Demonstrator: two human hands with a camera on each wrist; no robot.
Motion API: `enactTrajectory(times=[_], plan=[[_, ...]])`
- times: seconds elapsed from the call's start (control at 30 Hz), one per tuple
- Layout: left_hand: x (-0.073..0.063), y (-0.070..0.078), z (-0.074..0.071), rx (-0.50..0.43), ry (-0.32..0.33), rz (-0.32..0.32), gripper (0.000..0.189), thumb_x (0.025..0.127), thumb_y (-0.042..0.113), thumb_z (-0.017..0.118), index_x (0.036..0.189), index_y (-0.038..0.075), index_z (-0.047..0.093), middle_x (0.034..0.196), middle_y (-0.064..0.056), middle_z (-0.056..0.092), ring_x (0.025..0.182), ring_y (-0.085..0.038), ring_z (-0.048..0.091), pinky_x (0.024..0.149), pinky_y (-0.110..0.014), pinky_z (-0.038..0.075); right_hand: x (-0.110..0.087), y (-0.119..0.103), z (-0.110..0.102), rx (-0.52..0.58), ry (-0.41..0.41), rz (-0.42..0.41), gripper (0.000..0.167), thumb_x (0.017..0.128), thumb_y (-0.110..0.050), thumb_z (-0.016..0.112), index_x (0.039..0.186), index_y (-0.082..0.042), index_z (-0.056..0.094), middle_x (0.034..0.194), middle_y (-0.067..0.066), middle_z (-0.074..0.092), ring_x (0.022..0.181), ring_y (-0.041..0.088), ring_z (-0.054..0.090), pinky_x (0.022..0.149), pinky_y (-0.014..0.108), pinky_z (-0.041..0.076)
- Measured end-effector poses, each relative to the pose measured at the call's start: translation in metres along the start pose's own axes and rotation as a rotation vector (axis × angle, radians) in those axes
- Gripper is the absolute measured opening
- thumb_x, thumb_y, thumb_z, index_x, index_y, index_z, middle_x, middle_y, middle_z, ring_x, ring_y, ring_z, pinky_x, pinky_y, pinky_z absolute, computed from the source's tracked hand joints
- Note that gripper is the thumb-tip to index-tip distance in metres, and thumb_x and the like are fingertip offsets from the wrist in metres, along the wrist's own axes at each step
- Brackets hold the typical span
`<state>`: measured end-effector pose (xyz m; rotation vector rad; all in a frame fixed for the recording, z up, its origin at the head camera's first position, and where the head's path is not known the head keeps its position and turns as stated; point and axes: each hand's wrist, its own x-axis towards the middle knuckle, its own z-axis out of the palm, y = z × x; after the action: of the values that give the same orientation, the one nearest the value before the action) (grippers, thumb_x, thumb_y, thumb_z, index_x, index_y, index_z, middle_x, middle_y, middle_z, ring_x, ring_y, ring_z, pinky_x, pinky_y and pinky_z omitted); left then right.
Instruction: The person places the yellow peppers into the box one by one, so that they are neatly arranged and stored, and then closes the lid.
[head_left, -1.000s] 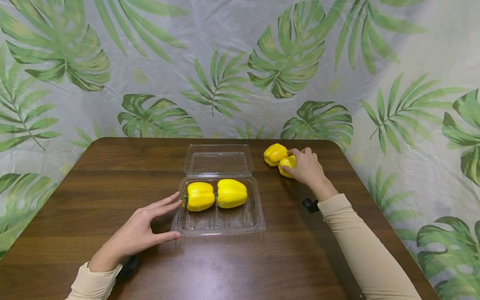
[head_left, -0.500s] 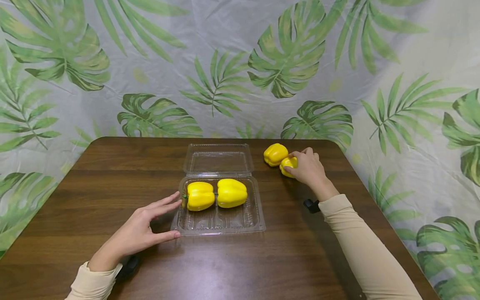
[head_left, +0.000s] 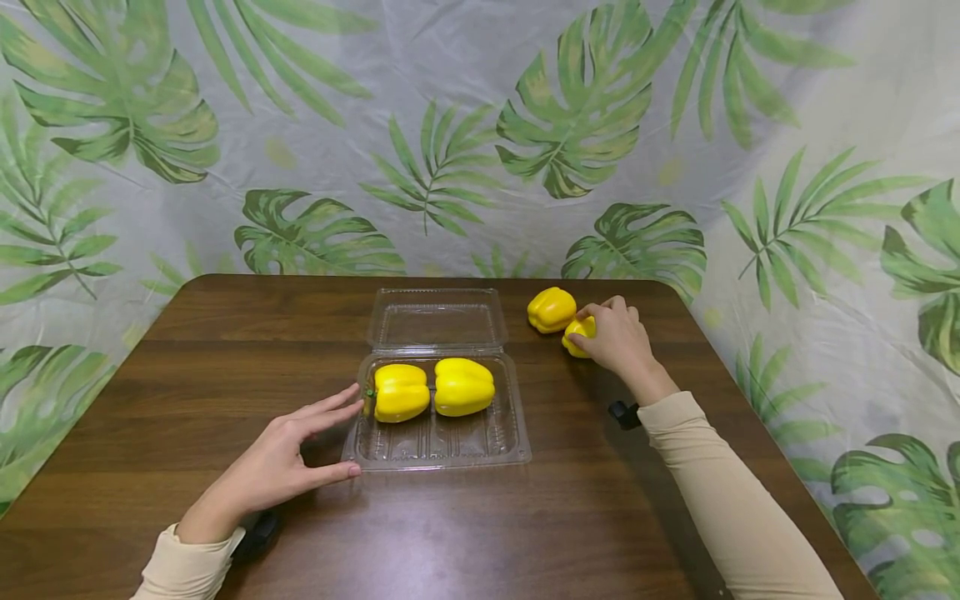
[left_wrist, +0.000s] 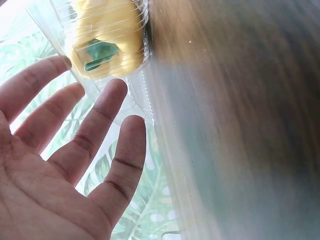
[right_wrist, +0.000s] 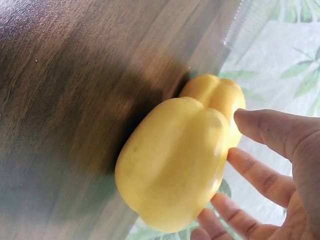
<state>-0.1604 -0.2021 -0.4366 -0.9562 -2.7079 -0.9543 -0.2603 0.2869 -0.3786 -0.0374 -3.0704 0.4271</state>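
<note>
Two yellow bell peppers, a left one (head_left: 401, 393) with a green stem and a right one (head_left: 464, 387), lie in the base of a clear plastic clamshell container (head_left: 435, 454). At its left edge my left hand (head_left: 277, 458) spreads its fingers, fingertips right at the rim. In the left wrist view those fingers are extended below the left pepper (left_wrist: 112, 30), seen through the plastic wall. Far right, my right hand (head_left: 618, 337) pinches a third bell pepper (head_left: 580, 337) between thumb and fingers. Its smooth body (right_wrist: 170, 165) fills the right wrist view's middle.
Another yellow bell pepper (head_left: 551, 310) sits just behind and left of the held one. The container's lid (head_left: 438, 325) lies folded back toward the table's far edge. Brown wooden table (head_left: 225, 350) surrounds everything; a leaf-print cloth (head_left: 450, 125) hangs behind it.
The pepper in my right hand has shifted slightly right, away from the one behind it. My left hand and the container stay where they were.
</note>
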Motion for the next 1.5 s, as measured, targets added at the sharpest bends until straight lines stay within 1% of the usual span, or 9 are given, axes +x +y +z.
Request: enactTrajectory(times=[0.17,0.3,0.37,0.47,0.57,0.7,0.93,1.23,1.5], plan=[[0.000,-0.001,0.001,0.000,0.001,0.002,0.078,0.085,0.048,0.091,0.151,0.017,0.064,0.166,-0.002,0.053,0.145,-0.032,0.058,0.114,-0.036,0.051,-0.001,0.000,-0.001,-0.004,0.000,-0.003,0.040,0.103,-0.034,0.072,0.131,-0.006,0.071,0.144,0.032,0.047,0.121,0.052,0.048,0.093,0.062,0.050],[0.000,-0.001,0.001,0.003,-0.004,0.002,0.078,0.085,0.047,0.091,0.151,0.017,0.064,0.166,-0.003,0.052,0.145,-0.033,0.058,0.111,-0.051,0.053,-0.001,0.001,0.000,-0.004,0.000,-0.007,0.038,0.103,-0.034,0.072,0.128,-0.006,0.072,0.145,0.031,0.047,0.121,0.051,0.048,0.094,0.062,0.049],[0.000,-0.001,0.001,0.003,-0.004,0.001,0.078,0.085,0.047,0.091,0.151,0.017,0.064,0.166,-0.002,0.052,0.146,-0.033,0.058,0.111,-0.051,0.053,-0.001,0.002,0.001,0.001,0.010,-0.014,0.037,0.103,-0.034,0.072,0.128,-0.007,0.072,0.144,0.031,0.048,0.121,0.051,0.048,0.095,0.062,0.049],[0.000,-0.001,0.001,-0.002,0.002,0.003,0.078,0.085,0.047,0.091,0.151,0.017,0.064,0.166,-0.003,0.053,0.145,-0.033,0.058,0.115,-0.035,0.050,-0.002,0.003,0.003,0.023,0.041,-0.015,0.039,0.103,-0.033,0.072,0.131,-0.007,0.070,0.146,0.033,0.047,0.124,0.054,0.047,0.099,0.066,0.047],[0.000,-0.001,0.002,-0.015,0.009,0.007,0.077,0.085,0.046,0.091,0.151,0.017,0.064,0.165,-0.003,0.053,0.145,-0.033,0.058,0.115,-0.015,0.040,-0.003,0.005,0.005,0.078,0.085,0.016,0.047,0.103,-0.034,0.072,0.140,-0.007,0.064,0.150,0.034,0.043,0.130,0.057,0.043,0.104,0.069,0.043],[-0.001,-0.001,0.003,-0.023,0.012,0.008,0.077,0.085,0.047,0.091,0.151,0.017,0.064,0.165,-0.003,0.053,0.145,-0.033,0.058,0.114,-0.008,0.032,-0.005,0.008,0.007,0.172,0.121,0.090,0.068,0.102,-0.041,0.071,0.155,-0.005,0.047,0.155,0.037,0.036,0.135,0.060,0.038,0.107,0.072,0.038],[-0.001,-0.001,0.003,-0.013,0.011,0.005,0.078,0.085,0.047,0.091,0.151,0.018,0.064,0.166,-0.002,0.053,0.145,-0.033,0.058,0.115,-0.011,0.036,-0.004,0.019,0.011,0.259,0.028,0.193,0.092,0.103,-0.056,0.064,0.166,-0.001,0.024,0.156,0.043,0.028,0.137,0.065,0.037,0.112,0.073,0.038],[-0.001,-0.001,0.004,-0.016,0.012,0.006,0.078,0.085,0.047,0.091,0.151,0.017,0.064,0.166,-0.003,0.053,0.145,-0.033,0.058,0.115,-0.011,0.036,-0.002,0.025,0.019,0.275,-0.032,0.187,0.088,0.104,-0.053,0.063,0.164,0.000,0.028,0.151,0.041,0.032,0.128,0.055,0.050,0.108,0.066,0.047],[-0.001,-0.002,0.003,-0.014,0.007,0.002,0.078,0.085,0.047,0.091,0.152,0.017,0.063,0.166,-0.002,0.052,0.146,-0.033,0.058,0.115,-0.016,0.040,0.000,0.025,0.015,0.248,-0.062,0.129,0.085,0.106,-0.048,0.063,0.164,0.002,0.028,0.153,0.042,0.034,0.130,0.054,0.049,0.108,0.066,0.047]])
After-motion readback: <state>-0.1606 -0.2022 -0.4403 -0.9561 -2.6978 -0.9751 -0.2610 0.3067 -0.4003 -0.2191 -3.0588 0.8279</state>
